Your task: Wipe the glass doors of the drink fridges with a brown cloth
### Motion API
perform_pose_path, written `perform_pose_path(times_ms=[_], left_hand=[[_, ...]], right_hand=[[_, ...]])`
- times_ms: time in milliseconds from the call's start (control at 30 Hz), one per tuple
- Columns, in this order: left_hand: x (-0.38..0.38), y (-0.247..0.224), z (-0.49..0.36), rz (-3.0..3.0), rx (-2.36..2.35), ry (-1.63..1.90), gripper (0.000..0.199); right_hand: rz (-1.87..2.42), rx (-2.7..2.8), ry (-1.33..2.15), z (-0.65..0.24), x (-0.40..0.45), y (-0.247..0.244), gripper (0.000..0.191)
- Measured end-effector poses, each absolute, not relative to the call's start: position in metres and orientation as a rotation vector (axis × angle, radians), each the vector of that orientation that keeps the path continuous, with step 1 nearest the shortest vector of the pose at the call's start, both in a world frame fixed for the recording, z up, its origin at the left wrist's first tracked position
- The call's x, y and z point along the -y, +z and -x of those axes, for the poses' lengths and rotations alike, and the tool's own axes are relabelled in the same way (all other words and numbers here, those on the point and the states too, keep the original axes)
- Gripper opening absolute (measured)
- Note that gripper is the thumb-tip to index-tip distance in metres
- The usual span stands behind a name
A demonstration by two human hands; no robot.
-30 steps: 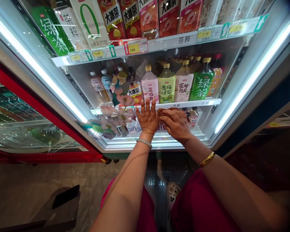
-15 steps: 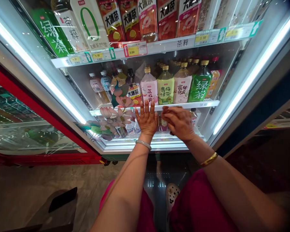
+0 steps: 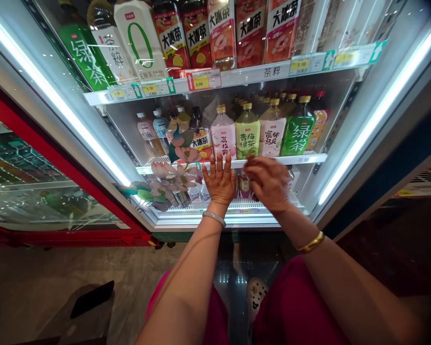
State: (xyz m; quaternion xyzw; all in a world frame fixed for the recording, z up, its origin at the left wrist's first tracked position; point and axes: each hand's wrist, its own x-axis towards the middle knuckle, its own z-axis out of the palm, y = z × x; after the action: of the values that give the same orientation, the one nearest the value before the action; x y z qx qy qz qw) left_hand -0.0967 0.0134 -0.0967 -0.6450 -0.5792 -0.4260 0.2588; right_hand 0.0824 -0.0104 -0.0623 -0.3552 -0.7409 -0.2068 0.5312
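Note:
My left hand (image 3: 219, 184) lies flat against the glass door of a drinks cooler, fingers spread, just left of the middle. To its right is my right hand (image 3: 269, 182), slightly blurred, with fingers curled together at the glass. Whatever it may hold is hidden; a small brownish patch at the fingertips could be an object or a reflection. A pink flower decal (image 3: 174, 177) sits on the glass left of my left hand. Behind the hands stand a pink-labelled bottle (image 3: 223, 134), a yellow-green bottle (image 3: 247, 132) and a peach-coloured bottle (image 3: 273, 129).
Larger bottles and a white carton (image 3: 141, 40) fill the upper shelf, above price tags (image 3: 201, 81). A green tea bottle (image 3: 299, 127) stands at middle right. A red-framed cooler (image 3: 104, 196) adjoins on the left. A flat black object (image 3: 92, 299) is at lower left.
My right hand has shifted slightly at the glass and is more blurred. My left hand keeps its place on the door. The view has tilted a little, so the shelves appear lower.

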Motion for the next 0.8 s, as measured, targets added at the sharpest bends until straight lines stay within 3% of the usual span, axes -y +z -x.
perform_pose_path(times_ms=[167, 433, 633, 800], left_hand=[[-0.013, -0.096, 0.098, 1.753, 1.569, -1.162, 0.055], [-0.012, -0.095, 0.097, 1.760, 1.565, -1.177, 0.056], [-0.012, -0.093, 0.099, 1.776, 1.592, -1.170, 0.056], [-0.012, -0.093, 0.090, 1.768, 1.630, -1.218, 0.057]], right_hand=[[0.905, 1.177, -0.466, -0.122, -0.009, -0.045, 0.038], [0.824, 1.872, -0.556, -0.087, 0.012, -0.070, 0.034], [0.939, 1.396, -0.466, -0.120, -0.001, -0.060, 0.038], [0.999, 1.692, -0.485, -0.094, 0.012, -0.070, 0.033]])
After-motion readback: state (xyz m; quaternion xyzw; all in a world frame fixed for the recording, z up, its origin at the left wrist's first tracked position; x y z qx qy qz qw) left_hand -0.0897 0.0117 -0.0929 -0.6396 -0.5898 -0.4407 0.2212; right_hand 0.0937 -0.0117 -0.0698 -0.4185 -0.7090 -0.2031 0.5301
